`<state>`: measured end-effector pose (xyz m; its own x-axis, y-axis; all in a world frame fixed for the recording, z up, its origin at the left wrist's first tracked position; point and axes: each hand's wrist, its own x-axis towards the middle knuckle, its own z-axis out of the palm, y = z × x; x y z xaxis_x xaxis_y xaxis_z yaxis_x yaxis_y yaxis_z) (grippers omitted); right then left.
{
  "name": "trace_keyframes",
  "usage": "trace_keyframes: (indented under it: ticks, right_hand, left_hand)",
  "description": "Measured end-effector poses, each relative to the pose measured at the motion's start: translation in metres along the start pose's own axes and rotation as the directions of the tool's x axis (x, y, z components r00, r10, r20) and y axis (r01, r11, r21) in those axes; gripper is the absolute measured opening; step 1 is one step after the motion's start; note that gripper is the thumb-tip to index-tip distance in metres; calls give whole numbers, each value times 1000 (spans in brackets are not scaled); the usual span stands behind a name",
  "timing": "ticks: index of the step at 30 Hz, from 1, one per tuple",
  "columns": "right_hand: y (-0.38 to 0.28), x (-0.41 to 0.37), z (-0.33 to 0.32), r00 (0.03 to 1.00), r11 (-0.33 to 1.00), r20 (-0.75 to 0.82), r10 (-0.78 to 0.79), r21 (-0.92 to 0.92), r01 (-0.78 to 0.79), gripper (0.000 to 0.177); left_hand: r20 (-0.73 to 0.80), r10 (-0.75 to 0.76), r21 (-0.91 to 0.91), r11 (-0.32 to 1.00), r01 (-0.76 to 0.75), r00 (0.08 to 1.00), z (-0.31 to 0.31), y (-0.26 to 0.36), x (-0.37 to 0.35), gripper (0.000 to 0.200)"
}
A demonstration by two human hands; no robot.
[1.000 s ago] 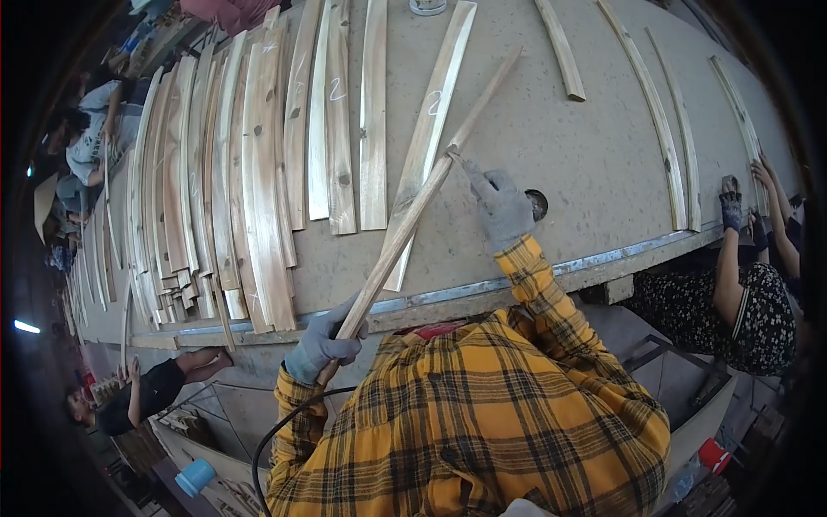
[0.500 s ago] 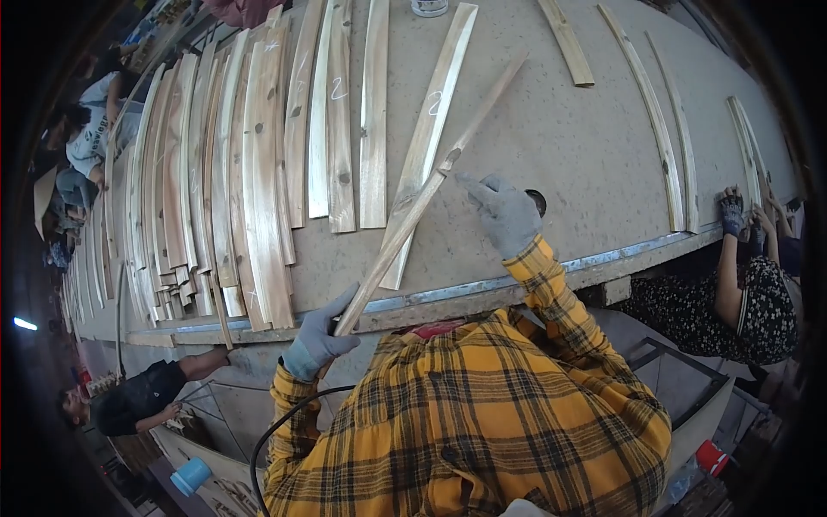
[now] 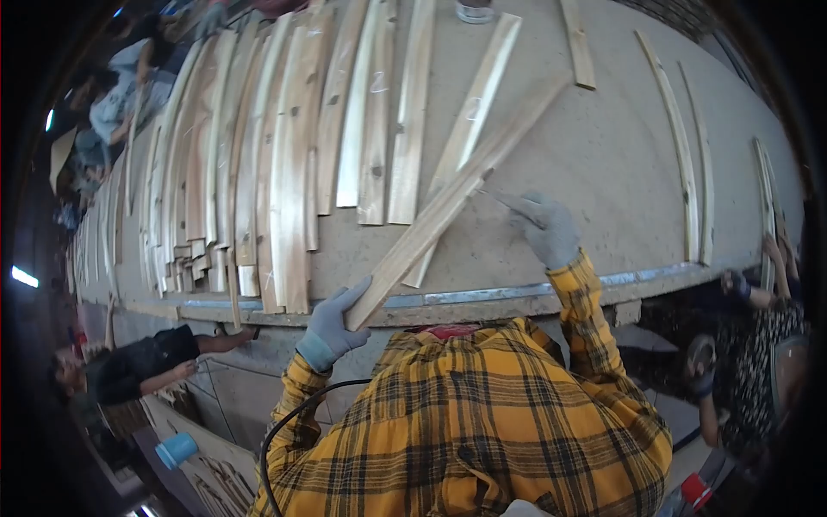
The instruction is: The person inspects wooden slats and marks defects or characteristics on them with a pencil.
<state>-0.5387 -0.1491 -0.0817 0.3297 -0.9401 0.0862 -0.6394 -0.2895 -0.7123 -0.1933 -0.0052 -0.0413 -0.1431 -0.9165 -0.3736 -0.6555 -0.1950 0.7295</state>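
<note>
Near the table's front edge my left hand [image 3: 333, 326], in a grey glove, grips the near end of a long wooden strip [image 3: 448, 208]. The strip slants up and to the right, with its broad face showing and a dark knot near its middle. It passes over another strip marked 2 [image 3: 475, 110]. My right hand [image 3: 550, 229], also gloved, is just right of the strip's middle. Its fingers point left, holding something thin whose tip is near the knot; I cannot make out what it is.
Many wooden strips [image 3: 297, 164] lie side by side on the table [image 3: 620, 172] at the left. More strips [image 3: 676, 146] lie at the right. A metal strip [image 3: 482, 291] lines the front edge. Other people [image 3: 749, 345] stand at both ends. A container [image 3: 474, 10] sits at the back.
The held strip has turned from its narrow edge to its broad face. The camera view has shifted, so the table's contents appear further right. My left hand keeps its grip.
</note>
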Motion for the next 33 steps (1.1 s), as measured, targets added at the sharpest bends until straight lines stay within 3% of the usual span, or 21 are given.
trace_keyframes:
  ticks: [3,4,6,7,9,11,13,15,16,18,19,20,21,22,24,25,28,30,33]
  right_hand:
    - [4,-2,-7,995,994,-98,19,113,-8,35]
    - [8,-4,-8,997,992,-83,-3,123,13,35]
    - [15,-9,-9,989,984,-104,101,158,-84,36]
    - [16,-8,-9,991,984,-93,97,156,-81,36]
    - [22,-12,-12,987,988,-121,110,125,-95,35]
    - [33,-15,-11,982,992,-159,106,84,-93,34]
    - [41,-19,-15,975,993,-193,113,42,-107,34]
    - [39,-19,-26,951,986,-264,160,1,-165,29]
    - [42,-22,-35,947,982,-265,182,-7,-191,29]
    - [46,-25,-58,977,941,-141,158,-278,-192,25]
    - [44,-24,-63,973,933,-146,180,-288,-216,25]
    - [39,-22,-69,962,847,-49,267,-464,-259,23]
    - [36,-23,-74,926,729,30,377,-626,-277,22]
    - [36,-22,-75,911,705,13,412,-639,-310,22]
    - [37,-13,-67,886,682,193,422,-712,-170,21]
    - [37,-11,-62,882,676,183,434,-714,-184,21]
    - [40,-5,-51,902,688,248,353,-722,-70,18]
    - [42,-2,-47,924,639,292,247,-766,71,14]
    - [35,9,-49,926,624,328,185,-767,147,13]
  left_hand:
    - [-106,2,86,996,7,994,0,-21,-20,82]
    - [-217,18,102,995,5,976,1,-27,-26,81]
    - [-406,37,122,992,14,913,-2,-31,-34,78]
    - [-410,27,114,993,22,912,-8,-31,-35,78]
    - [-606,45,206,973,102,794,-28,-36,-30,73]
    - [-632,200,407,908,101,748,-64,-75,-19,74]
    - [-711,197,456,860,229,675,-97,-114,4,80]
    - [-806,172,553,562,615,567,-112,-81,31,85]
    - [-792,169,565,568,598,587,-112,-74,48,85]
    - [-742,330,612,690,386,584,-99,-62,77,82]
    - [-678,120,503,796,338,725,-74,-55,88,81]
    - [-536,-73,371,875,312,841,-41,-44,102,80]
    - [-374,-231,433,812,390,898,-7,-28,115,80]
    - [-210,-389,517,735,440,897,25,-12,123,79]
    - [-78,-426,567,725,391,902,70,-3,127,74]
    - [-68,-417,572,728,378,906,77,-2,129,74]
    - [-92,-355,476,805,354,930,96,-4,129,69]
    - [-135,-302,320,888,330,944,106,-6,122,69]
    - [-149,-264,257,920,296,953,111,-2,112,72]
